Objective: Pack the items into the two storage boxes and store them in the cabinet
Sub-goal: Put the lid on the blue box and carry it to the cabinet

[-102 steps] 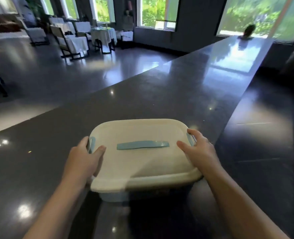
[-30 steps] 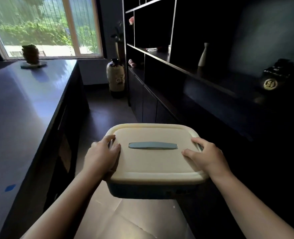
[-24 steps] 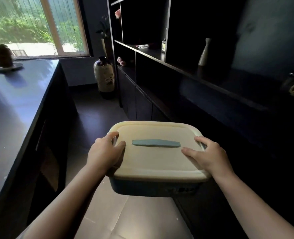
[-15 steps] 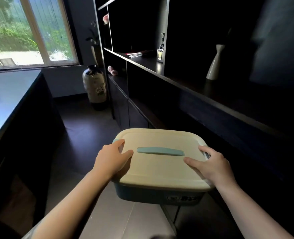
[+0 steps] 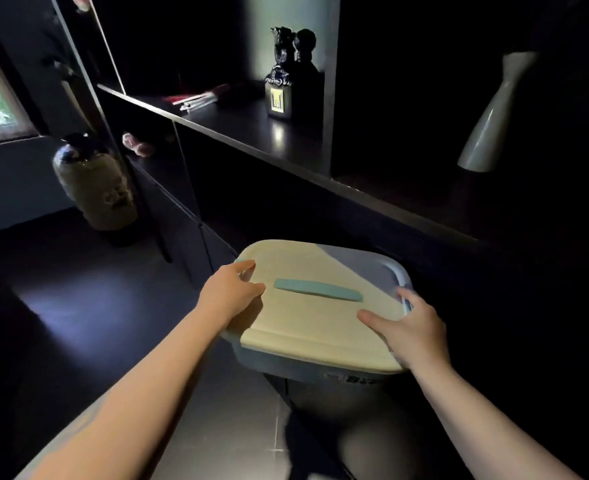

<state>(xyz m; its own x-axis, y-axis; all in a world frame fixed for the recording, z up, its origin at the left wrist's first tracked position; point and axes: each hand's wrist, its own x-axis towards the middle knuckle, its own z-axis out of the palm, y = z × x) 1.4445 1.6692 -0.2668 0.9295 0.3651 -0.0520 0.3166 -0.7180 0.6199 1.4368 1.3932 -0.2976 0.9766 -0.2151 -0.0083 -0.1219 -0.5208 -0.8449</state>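
Gripping the lidded storage box (image 5: 315, 317) with my left hand (image 5: 229, 292) and right hand (image 5: 412, 332), I've turned from the bench to the dark cabinet (image 5: 251, 161).

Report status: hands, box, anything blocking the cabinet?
Left hand and right hand grip the storage box at its sides, lid on. Box held off the floor, in front of the dark cabinet. Lower doors look shut.

Two bare forearms, no sleeves, watch or rings visible on either; left hand (image 5: 229, 292) and right hand (image 5: 414, 332) both ungloved, nails short (dim light hides finer detail), no marks visible.
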